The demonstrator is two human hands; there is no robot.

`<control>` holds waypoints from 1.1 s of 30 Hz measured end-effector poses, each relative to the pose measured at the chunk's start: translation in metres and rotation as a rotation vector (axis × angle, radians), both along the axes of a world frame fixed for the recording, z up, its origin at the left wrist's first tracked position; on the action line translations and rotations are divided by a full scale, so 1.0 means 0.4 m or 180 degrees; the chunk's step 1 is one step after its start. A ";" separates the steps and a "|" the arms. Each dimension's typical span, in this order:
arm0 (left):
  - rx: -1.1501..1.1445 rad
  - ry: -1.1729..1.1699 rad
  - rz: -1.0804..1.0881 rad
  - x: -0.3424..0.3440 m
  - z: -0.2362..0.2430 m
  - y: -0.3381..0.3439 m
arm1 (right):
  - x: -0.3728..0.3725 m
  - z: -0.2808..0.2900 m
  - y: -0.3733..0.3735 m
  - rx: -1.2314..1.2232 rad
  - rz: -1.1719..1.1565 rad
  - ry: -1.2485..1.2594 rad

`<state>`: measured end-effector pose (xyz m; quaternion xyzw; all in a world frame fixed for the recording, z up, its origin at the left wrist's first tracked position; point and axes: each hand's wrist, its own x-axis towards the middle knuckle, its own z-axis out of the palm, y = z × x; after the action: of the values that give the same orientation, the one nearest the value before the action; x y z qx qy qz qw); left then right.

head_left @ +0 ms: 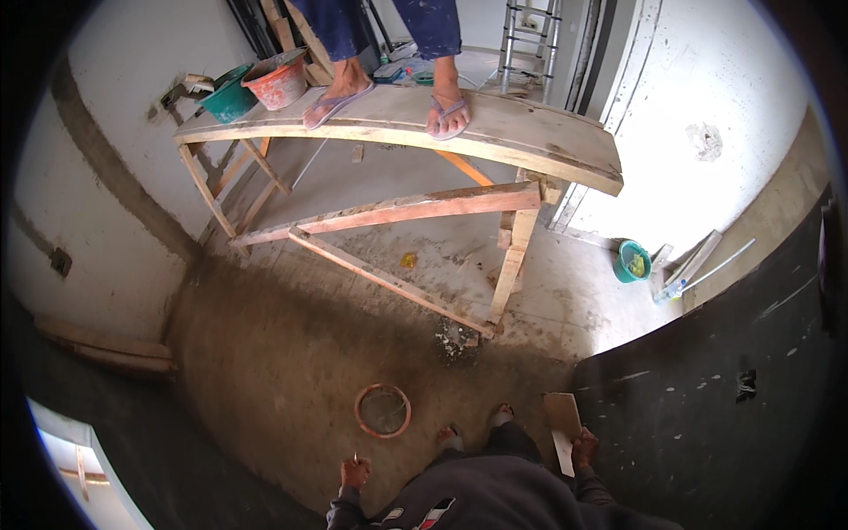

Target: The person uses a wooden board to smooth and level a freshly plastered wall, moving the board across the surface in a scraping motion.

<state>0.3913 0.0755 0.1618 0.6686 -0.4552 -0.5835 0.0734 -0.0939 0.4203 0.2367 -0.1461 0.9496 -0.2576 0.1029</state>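
My right hand is closed on the edge of a flat board, out to my right near the dark wall. My left hand is curled narrow about a small pale object, too small for me to tell what it is.

To carry the board well, I judge a firm grip with the fingers spread along the edge is best, since a long piece held at one side will want to twist. I should hold it clear of the wall and watch my step around the ring-shaped rim in front of me; I cannot tell whether that is a hoop or a vessel.

The board is straight-sided, brownish at the top and paler below. The ring is round and reddish, on a dull, stained floor. Beyond stands a bench of rough timber: a broad plank on splayed legs with a slanting brace. On it sit a green bucket and an orange bucket, both smeared pale, beside a person's sandalled feet.
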 end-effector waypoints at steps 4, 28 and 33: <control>0.0351 0.0159 0.0026 0.023 -0.045 0.004 | 0.012 -0.004 0.010 -0.0036 -0.0111 -0.0072; 0.0315 0.0207 -0.0362 0.008 -0.040 0.033 | 0.041 -0.076 0.089 0.0145 -0.0132 -0.0169; 0.0293 -0.0050 -0.0411 -0.045 0.063 0.058 | 0.044 -0.037 0.061 0.0282 -0.0282 -0.0179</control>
<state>0.3734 0.0986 0.1870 0.6451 -0.4706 -0.6020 0.0012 -0.0761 0.4446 0.2219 -0.0920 0.9623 -0.2237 0.1244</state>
